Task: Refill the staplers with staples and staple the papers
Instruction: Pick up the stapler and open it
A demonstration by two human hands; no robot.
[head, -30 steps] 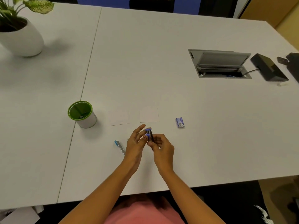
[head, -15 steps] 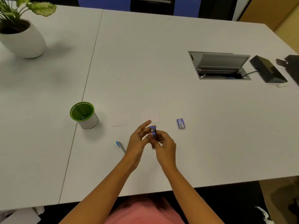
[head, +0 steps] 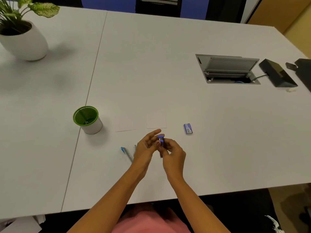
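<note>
A small purple stapler (head: pixel 161 140) is held just above the white table (head: pixel 168 64) near its front edge. My right hand (head: pixel 173 153) grips it from the right with curled fingers. My left hand (head: pixel 147 145) pinches it from the left with the thumb, its index finger stretched out. Most of the stapler is hidden by the fingers. Two small white papers (head: pixel 125 123) (head: pixel 156 121) lie flat just beyond the hands. A purple box of staples (head: pixel 188 128) lies to the right of them.
A green-lined white cup (head: pixel 87 120) stands at the left. A blue-capped pen (head: pixel 126 153) and a second pen (head: pixel 134 149) lie beside my left hand. A potted plant (head: pixel 21 34) sits far left; an open cable hatch (head: pixel 227 69) and black device (head: pixel 277 74) sit far right.
Both hands have kept the stapler between them and turned it a little; my right hand's fingers have closed further over it. The view shifted slightly.
</note>
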